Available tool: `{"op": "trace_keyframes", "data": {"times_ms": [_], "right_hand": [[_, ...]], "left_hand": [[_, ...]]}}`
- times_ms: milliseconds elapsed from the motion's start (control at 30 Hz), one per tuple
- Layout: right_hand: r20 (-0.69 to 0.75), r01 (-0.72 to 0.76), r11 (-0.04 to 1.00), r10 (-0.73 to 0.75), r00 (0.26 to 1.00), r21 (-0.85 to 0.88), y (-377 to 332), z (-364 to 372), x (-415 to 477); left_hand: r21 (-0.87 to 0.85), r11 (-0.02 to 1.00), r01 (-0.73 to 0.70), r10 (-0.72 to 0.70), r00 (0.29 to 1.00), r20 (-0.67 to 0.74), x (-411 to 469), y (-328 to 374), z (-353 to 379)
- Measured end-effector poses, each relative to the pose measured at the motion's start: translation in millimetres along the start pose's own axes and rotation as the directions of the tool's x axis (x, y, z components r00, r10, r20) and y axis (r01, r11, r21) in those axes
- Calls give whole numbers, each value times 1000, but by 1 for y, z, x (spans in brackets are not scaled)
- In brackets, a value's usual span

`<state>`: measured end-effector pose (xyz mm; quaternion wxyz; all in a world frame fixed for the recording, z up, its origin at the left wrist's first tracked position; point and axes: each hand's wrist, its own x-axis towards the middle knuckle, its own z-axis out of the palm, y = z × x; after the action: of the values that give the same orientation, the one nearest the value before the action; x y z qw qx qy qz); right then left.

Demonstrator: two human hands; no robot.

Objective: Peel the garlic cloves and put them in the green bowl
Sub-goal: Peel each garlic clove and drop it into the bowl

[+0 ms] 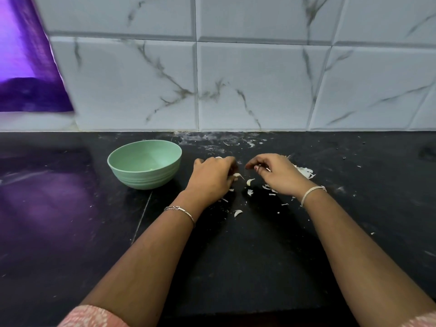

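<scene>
The job looks partway through. The green bowl (113, 159) sits left of centre on the dark counter (236, 256), and a pale glimpse low inside it suggests some peeled garlic is already there (too little shows to count). The left hand (211, 177), just right of the bowl, curls its fingers and pinches a garlic clove (237, 175) whose white tip pokes out at its lower right. The right hand (277, 173), right of centre, has its fingertips drawn together; whether they nip a shred of skin I cannot tell. Loose skins (305, 172) lie heaped beside it, and scraps (238, 212) litter the counter below. The held clove is not yet in the bowl.
</scene>
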<state>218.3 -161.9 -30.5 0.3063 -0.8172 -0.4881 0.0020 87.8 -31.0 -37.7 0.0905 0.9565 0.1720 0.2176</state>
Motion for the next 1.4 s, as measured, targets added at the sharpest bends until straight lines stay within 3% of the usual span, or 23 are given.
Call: {"op": "trace_keyframes", "data": {"times_ms": [100,167,267,500,633,767,900,967,1000,1067,1133,1200,1333,1400], "right_hand": [[11,-31,962,29,1000,273,-7,3,1],[74,-90,877,63,995,473,-13,5,-3],[102,-133,784,89,991,606,-19,3,-8],[123,-142,788,85,989,599,-16,-4,-8],[224,-187,878,94,970,440,-12,-9,-2],[294,-170,934,75,953,314,-27,-30,8],[142,-69,899,8,990,433,-49,-61,22],[94,-37,881,-8,996,472,-52,-59,24],[129,-44,916,-9,992,399,-49,-50,23],[285,-60,995,33,958,85,-41,-18,15],[361,-68,994,96,928,-90,-36,1,12],[321,-63,994,89,943,-91,-43,-9,20],[212,-83,962,27,977,262,-57,-32,25],[319,-95,987,49,946,130,-50,-13,19]], "left_hand": [[-159,987,-14,-1,996,-93,0,1,-7],[-237,971,-41,13,993,-120,0,1,-10],[-250,966,-66,33,991,-131,-2,1,-11],[-121,991,-64,49,991,-125,-2,2,-14],[-12,1000,9,-10,992,-129,0,-10,-11],[-54,994,92,-101,973,-207,4,-18,-12],[-242,960,142,-202,949,-242,7,-21,-16],[-455,872,180,-292,938,-189,11,-23,-16],[-566,800,200,-336,930,-145,13,-24,-16],[-727,644,237,-393,918,-50,17,-25,-17],[-815,527,239,-387,922,20,19,-23,-16],[-855,460,239,-365,929,63,18,-21,-18],[-924,312,219,-354,930,100,17,-18,-20],[-938,271,215,-359,927,109,17,-18,-21]]}}
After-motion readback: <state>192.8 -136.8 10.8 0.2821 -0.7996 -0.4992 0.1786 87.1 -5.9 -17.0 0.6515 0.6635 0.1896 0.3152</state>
